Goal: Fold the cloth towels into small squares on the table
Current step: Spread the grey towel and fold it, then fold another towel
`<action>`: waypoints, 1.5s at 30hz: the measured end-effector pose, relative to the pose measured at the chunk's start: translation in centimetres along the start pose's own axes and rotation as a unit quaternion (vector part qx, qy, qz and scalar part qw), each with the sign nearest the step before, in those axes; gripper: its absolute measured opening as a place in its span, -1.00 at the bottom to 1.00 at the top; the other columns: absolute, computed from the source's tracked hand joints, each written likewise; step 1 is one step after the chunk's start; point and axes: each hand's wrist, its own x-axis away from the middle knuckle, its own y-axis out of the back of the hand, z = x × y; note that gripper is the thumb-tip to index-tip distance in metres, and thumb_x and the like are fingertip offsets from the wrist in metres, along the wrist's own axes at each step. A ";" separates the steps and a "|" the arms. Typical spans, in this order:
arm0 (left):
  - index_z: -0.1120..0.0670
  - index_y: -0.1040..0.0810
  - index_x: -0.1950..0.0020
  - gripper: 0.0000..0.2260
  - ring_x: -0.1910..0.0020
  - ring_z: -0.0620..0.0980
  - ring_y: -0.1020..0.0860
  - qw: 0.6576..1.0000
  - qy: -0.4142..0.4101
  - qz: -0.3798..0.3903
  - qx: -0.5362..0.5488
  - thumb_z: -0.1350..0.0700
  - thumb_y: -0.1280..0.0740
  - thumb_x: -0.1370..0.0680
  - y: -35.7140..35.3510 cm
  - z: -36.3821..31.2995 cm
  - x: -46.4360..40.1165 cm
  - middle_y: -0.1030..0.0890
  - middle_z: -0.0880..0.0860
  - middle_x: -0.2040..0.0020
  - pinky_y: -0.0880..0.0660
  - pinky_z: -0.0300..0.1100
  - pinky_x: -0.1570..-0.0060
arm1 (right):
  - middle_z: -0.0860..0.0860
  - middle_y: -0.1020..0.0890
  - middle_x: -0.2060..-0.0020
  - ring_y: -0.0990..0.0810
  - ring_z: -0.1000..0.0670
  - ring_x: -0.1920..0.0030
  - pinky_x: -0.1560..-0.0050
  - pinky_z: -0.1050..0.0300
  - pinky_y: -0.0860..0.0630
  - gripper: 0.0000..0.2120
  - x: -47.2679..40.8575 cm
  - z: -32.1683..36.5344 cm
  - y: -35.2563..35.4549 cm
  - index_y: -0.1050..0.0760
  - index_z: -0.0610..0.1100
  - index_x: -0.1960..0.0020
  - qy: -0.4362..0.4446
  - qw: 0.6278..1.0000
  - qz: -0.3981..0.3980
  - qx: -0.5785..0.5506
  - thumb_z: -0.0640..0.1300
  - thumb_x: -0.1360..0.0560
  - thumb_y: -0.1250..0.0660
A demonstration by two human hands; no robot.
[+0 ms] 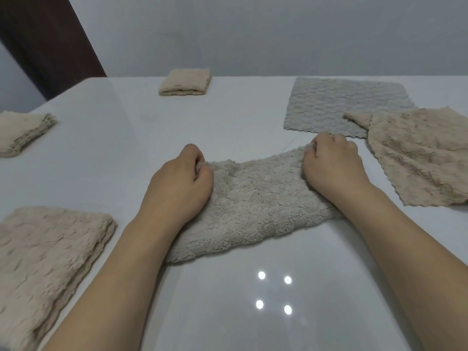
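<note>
Right now your beige towel (255, 209) lies at the centre of the frame on the white counter (121, 138), stretched between your two hands. Your left hand (181, 179) sits on its left end and your right hand (331, 165) on its right end, both at the far edge of the cloth. The towel is already doubled into a long band; its long axis runs across the frame from lower left to upper right, with the right end lying a little farther up than the left.

Your left hand has its fingers curled, pinching the far left corner of the towel. Your right hand does the same at the far right corner, fingers bunched around the fabric edge.

Around you, a grey towel (344, 105) lies flat in the upper right, and an unfolded tan towel (420, 153) overlaps its right corner, just beside your right hand. A small folded square (184, 82) rests at the far edge, upper centre. A folded stack (22, 133) sits at the left edge, and a larger folded towel (48, 259) lies in the lower left, near your left forearm.
</note>
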 end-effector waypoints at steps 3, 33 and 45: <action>0.05 -0.39 0.00 -0.91 0.24 0.04 -0.49 1.000 0.006 0.000 0.001 0.07 -0.14 -0.62 -0.1 0.1 0.2 -0.53 0.01 0.25 -0.36 -0.06 0.28 | -0.16 -0.49 0.03 -0.40 -0.19 -0.01 0.05 -0.03 -0.29 -0.79 0.3 0.0 0.7 -0.34 -0.17 -0.07 -0.004 0.996 0.002 -0.085 -0.07 -0.63 -0.02; 0.08 0.02 -0.62 -0.46 -0.60 0.06 0.05 0.964 0.040 0.158 -0.208 -0.10 0.11 -0.67 -1.5 -1.8 3.7 -0.02 0.05 -0.63 0.12 0.09 -0.54 | -0.04 0.03 -0.57 0.08 -0.05 -0.56 -0.52 -0.12 0.17 -0.45 1.7 -0.9 2.1 0.04 -0.12 -0.58 0.097 0.973 0.172 0.123 0.08 -0.65 0.17; 0.02 0.05 -0.63 -0.45 -0.60 0.04 0.08 0.967 0.041 0.167 -0.186 -0.14 0.14 -0.67 -1.9 -2.0 3.9 0.02 0.03 -0.64 0.17 0.11 -0.54 | 0.02 0.07 -0.57 0.11 0.00 -0.55 -0.52 -0.08 0.17 -0.46 2.9 -1.9 1.6 0.07 -0.07 -0.58 0.092 0.974 0.183 0.101 0.07 -0.65 0.17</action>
